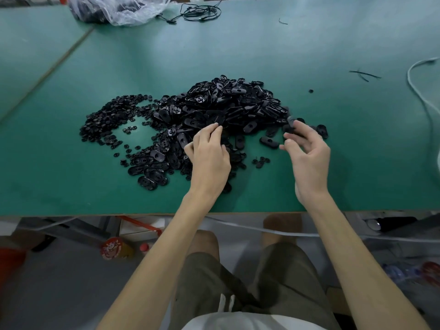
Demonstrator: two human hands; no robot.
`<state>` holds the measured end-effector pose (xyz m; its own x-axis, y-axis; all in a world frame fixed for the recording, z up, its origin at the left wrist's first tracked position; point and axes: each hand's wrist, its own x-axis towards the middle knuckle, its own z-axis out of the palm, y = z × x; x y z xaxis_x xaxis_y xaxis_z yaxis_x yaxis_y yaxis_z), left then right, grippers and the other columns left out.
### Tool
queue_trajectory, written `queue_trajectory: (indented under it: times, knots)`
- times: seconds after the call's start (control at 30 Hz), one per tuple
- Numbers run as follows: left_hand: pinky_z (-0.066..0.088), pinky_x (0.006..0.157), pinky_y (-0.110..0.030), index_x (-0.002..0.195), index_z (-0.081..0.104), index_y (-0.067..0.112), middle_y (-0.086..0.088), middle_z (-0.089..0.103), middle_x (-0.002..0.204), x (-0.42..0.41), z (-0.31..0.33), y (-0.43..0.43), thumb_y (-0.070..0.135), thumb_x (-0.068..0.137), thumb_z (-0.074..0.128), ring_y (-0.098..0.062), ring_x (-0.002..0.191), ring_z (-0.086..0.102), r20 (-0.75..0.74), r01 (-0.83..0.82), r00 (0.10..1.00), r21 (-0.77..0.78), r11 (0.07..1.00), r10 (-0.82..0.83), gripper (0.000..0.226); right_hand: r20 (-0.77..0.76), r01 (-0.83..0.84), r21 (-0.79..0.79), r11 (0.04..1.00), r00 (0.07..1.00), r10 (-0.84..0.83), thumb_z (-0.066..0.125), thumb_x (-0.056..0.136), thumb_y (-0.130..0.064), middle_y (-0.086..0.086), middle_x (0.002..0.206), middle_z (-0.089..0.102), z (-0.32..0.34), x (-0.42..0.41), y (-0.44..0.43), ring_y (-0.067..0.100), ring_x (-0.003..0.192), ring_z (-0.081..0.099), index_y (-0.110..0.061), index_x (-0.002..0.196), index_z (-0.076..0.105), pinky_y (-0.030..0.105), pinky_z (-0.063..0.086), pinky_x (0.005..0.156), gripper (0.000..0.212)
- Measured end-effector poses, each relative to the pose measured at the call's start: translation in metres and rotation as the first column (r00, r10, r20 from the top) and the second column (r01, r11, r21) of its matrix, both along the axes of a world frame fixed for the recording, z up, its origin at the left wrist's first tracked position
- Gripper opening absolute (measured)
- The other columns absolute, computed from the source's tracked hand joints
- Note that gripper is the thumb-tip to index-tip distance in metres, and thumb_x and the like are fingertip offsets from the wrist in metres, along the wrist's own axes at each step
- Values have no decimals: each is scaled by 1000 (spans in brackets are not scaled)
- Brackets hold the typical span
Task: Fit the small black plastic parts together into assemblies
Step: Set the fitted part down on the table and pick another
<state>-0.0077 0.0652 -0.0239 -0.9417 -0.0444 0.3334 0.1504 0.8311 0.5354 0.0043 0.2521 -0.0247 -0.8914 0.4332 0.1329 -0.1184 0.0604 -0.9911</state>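
Right of the pile [214, 108], a part [288, 127] is pinched by fingers [302, 130] of the right hand [309, 158]; the grip of the left hand [209, 158] cannot be told.

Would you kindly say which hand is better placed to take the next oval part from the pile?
Left. The left hand is over the pile, fingertips among the ovals; the right hand is beside it, seemingly pinching a small part.

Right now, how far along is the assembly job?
Early. Done: at most a few pieces lying apart beside the right hand; whether they are assembled is unclear. In hand: the right hand pinches a small black part; the left hand reaches into the heap of oval parts. Left: nearly all of that heap and the small round parts.
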Motion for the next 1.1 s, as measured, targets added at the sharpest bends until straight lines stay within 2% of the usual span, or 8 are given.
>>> queue_trajectory:
  times: [0.1, 0.3, 0.4, 0.53, 0.63, 0.73, 1.0, 1.1]
  knots:
    - [19, 110, -34, 147, 55, 11, -1, 47, 154, 0, -2, 1, 11, 106, 53, -15, 148, 33, 11, -14, 1000, -47, 999, 14, 41, 37, 4, 25, 1000, 999, -5, 63, 97, -2, -4, 142, 63, -1, 0, 0, -3, 123, 62, -14, 146, 57, 28, 54, 106, 51]
    - [18, 107, -36, 139, 61, 19, 0, 55, 138, 2, 0, 2, 16, 107, 53, -17, 139, 40, 3, -38, 999, -36, 999, 38, 34, 27, -14, 54, 998, 1000, 13, 61, 100, -2, -6, 164, 40, 0, 1, 1, -9, 131, 54, -12, 154, 49, 22, 48, 111, 57]
    - [18, 107, -36, 134, 65, 20, 1, 57, 130, 2, 0, 1, 18, 106, 56, -17, 133, 43, -7, -43, 999, -17, 999, 42, 29, -30, -79, 224, 971, 996, 88, 66, 98, -2, -6, 153, 51, 2, 3, -1, -5, 130, 54, -17, 143, 62, 19, 49, 107, 48]
    - [19, 106, -38, 125, 70, 20, 0, 60, 122, 0, 0, 1, 23, 105, 59, -19, 127, 46, -42, -56, 998, -25, 998, 55, 23, 44, -205, 558, 804, 975, 218, 76, 94, -16, -13, 125, 65, 3, 5, -8, 10, 128, 46, -23, 123, 74, 19, 42, 106, 30]
    - [16, 99, -33, 118, 73, 20, 1, 62, 117, -1, -1, 1, 24, 106, 58, -19, 124, 49, -72, -70, 995, -19, 997, 69, 20, 94, -273, 614, 741, 957, 275, 81, 90, -21, -12, 117, 66, 3, 6, -11, 9, 123, 42, -21, 116, 77, 3, 27, 102, 26]
    - [16, 97, -31, 112, 74, 18, 1, 61, 112, -1, -2, 1, 22, 103, 63, -19, 120, 51, -95, -71, 993, 15, 997, 72, 15, 111, -306, 626, 717, 945, 306, 83, 88, -23, -12, 114, 66, 2, 7, -12, 8, 122, 38, -20, 110, 79, 0, 22, 99, 23]
    - [19, 97, -31, 105, 74, 15, 2, 59, 118, 1, 0, 0, 17, 98, 70, -16, 119, 51, -128, -50, 990, 42, 998, 55, 9, 141, -343, 745, 573, 919, 367, 75, 95, -33, -11, 126, 67, -1, 8, -16, 21, 126, 38, -24, 133, 71, 36, 34, 114, 40]
    - [18, 97, -31, 103, 74, 15, 4, 60, 124, 1, 1, -1, 16, 98, 70, -14, 125, 50, -121, -33, 992, 50, 998, 39, 7, 132, -320, 787, 527, 923, 362, 72, 98, -30, -10, 127, 67, -2, 8, -18, 24, 126, 40, -24, 129, 74, 43, 35, 113, 32]
